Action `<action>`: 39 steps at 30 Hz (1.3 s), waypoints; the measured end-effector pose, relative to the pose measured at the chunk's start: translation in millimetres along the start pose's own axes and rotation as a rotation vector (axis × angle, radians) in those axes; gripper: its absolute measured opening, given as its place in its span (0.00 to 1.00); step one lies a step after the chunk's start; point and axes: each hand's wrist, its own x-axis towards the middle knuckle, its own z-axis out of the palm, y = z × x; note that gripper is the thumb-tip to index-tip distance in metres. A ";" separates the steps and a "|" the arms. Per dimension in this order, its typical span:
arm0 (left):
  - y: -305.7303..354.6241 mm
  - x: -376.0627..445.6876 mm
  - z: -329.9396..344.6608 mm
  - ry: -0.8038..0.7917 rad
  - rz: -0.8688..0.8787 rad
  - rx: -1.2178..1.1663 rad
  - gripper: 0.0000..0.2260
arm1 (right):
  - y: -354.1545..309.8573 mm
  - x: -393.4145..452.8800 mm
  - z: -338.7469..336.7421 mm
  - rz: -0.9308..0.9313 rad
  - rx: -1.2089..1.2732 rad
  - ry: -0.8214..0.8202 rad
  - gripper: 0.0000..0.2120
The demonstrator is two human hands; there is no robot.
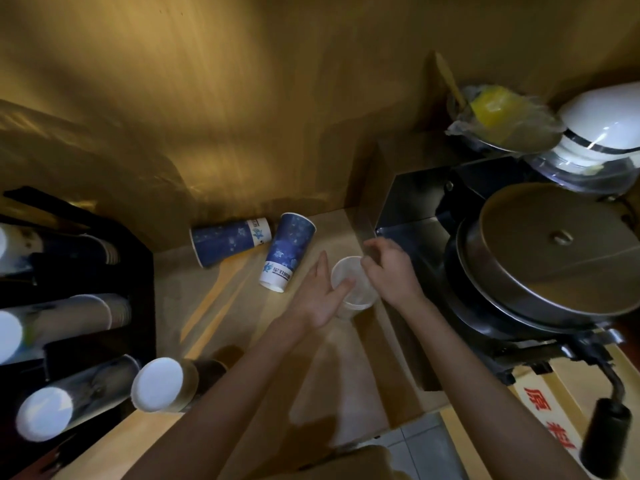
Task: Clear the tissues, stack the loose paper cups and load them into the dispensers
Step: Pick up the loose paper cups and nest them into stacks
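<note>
Two blue cups [256,249] are crowding the grip's left; a metal machine [408,237] is blocking its right; bare counter [311,375] is lying open behind.

Both bare forearms are stretched forward from the lower edge of the view and are brought close together. The left hand [320,294] is held flat and open, palm turned inward, fingers extended and thumb spread to the right. The right hand [389,266] is bent down at the wrist, its fingers curled loosely downward.
</note>
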 end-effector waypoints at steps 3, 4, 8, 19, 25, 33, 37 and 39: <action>2.4 -0.3 -34.2 0.125 -0.013 0.012 0.23 | -21.7 13.3 7.6 -0.081 -0.112 0.020 0.13; 1.8 -1.2 -47.7 0.184 -0.003 0.029 0.18 | -29.9 17.0 10.9 -0.094 -0.125 0.014 0.11; -15.4 1.9 -99.7 0.385 -0.025 0.123 0.10 | -60.1 34.1 37.9 -0.109 -0.019 -0.033 0.09; -129.4 51.0 -157.5 0.394 -0.196 0.551 0.31 | -68.5 72.7 156.1 0.659 0.662 -0.026 0.30; -160.0 74.3 -158.4 0.285 -0.273 0.668 0.40 | -61.8 79.2 174.5 0.768 0.783 -0.099 0.23; -177.6 84.1 -158.4 0.274 -0.277 0.700 0.35 | -48.3 82.4 194.4 0.772 0.774 -0.135 0.30; -177.1 76.5 -157.7 0.279 -0.297 0.656 0.38 | -45.6 78.3 191.5 0.787 0.793 -0.143 0.28; -171.0 68.4 -158.5 0.280 -0.284 0.617 0.41 | -45.8 76.0 185.9 0.827 0.836 -0.153 0.28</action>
